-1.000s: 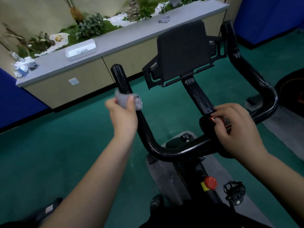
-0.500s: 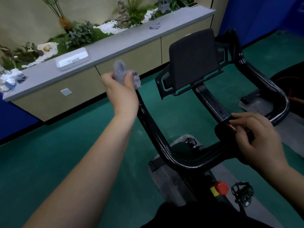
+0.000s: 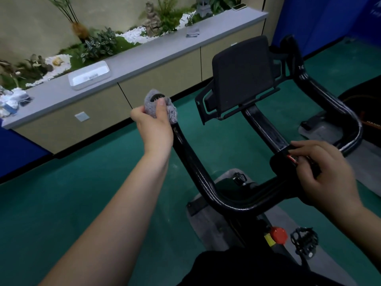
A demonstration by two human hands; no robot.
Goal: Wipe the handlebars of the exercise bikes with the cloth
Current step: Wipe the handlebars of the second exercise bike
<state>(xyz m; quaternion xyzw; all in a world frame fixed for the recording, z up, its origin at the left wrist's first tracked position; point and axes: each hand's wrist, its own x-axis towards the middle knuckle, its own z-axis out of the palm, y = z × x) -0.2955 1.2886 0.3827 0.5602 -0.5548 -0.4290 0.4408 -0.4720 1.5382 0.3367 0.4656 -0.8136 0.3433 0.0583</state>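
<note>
At the far left, a grey counter [image 3: 132, 58] is seen along the wall, with a heap of white and blue items [image 3: 12, 102] at its left end and a white tray [image 3: 89, 75] further along. Behind the counter, a planter bed [image 3: 103, 42] with greenery and white pebbles is laid out. A folded grey item [image 3: 193, 30] is set on the counter further right, and a small flat device [image 3: 239, 6] near its far end.

The cloth [image 3: 160, 106] is wrapped over the tip of the left arm of the handlebar [image 3: 195, 168] and is clamped there by the left hand [image 3: 154, 129], thumb on top; the bar's end cap shows through a gap in the cloth. The tip itself is otherwise hidden by cloth and hand.

In the middle, a black console [image 3: 243, 75] is mounted on the stem, and part of the right arm of the handlebar is blocked by it. Below, a red knob [image 3: 278, 235] and a pedal [image 3: 304, 241] are seen over the green floor [image 3: 61, 203].

The right hand [image 3: 325, 174] is curled on the handlebar's centre clamp, where a red-marked label is partly covered by the fingers. At the right edge, part of another bike [image 3: 362, 112] is visible.
</note>
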